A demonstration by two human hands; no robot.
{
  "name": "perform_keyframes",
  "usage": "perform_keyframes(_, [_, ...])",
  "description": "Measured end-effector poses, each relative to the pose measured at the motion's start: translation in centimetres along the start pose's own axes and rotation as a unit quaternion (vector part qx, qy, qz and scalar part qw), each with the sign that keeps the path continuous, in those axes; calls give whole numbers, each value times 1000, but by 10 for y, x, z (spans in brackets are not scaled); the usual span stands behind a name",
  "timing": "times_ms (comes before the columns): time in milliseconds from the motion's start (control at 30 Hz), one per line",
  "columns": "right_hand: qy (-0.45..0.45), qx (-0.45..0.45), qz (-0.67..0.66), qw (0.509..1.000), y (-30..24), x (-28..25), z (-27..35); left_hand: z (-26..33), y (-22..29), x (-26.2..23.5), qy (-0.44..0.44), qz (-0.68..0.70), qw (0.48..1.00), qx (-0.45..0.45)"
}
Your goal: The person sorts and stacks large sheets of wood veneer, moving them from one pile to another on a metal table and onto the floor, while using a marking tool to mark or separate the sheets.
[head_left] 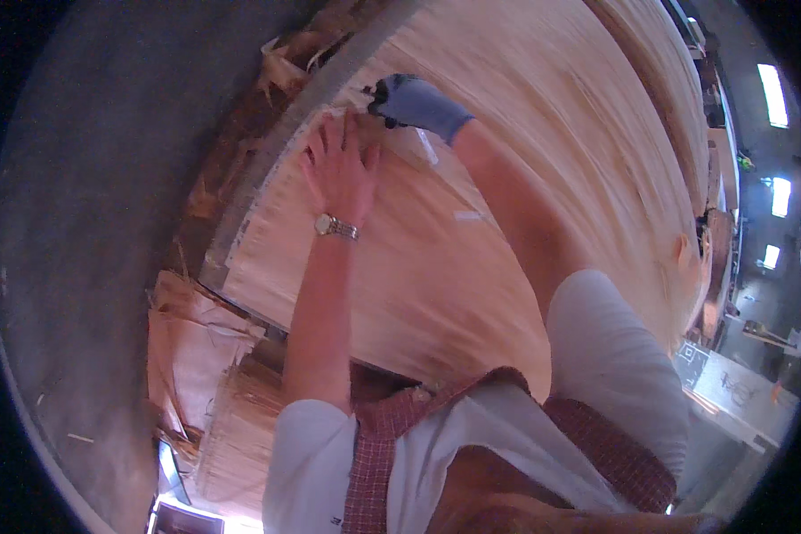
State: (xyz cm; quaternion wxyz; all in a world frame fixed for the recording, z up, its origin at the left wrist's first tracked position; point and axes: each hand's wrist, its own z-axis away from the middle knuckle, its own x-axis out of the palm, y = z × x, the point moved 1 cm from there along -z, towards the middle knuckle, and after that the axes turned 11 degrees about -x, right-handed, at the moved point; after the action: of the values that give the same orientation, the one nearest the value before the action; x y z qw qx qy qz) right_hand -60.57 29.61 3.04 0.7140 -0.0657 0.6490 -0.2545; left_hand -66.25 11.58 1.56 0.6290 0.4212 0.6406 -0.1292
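Veneer sheet [436, 267] spans the centre of the frame, lying on a stack. Left hand [340, 173], bare with wristwatch [336, 227], rests flat, fingers spread, near its upper-left corner. Right hand [416, 104], blue-gloved, closes on a small dark tool [378, 91] just above it.

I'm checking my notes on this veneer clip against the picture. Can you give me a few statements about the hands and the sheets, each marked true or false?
1. The left hand lies flat, fingers spread, on the veneer sheet. True.
2. The right hand is bare. False: it wears a blue glove.
3. A wristwatch sits on the left wrist. True.
4. Both hands are near the sheet's far edge. True.
5. The veneer sheet is dark green. False: it is pale, light wood.
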Motion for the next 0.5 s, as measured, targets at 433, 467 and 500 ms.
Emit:
perform_keyframes(433, [43, 207, -277, 938, -32, 32, 127, 18, -13, 6, 121, -65, 983, 123])
perform_keyframes(467, [38, 184, -212, 959, -31, 29, 127, 25, -13, 6, 112, -42, 985, 123])
perform_keyframes(500, [30, 170, -151, 973, -32, 24, 128, 37, -8, 5, 93, -17, 987, 127])
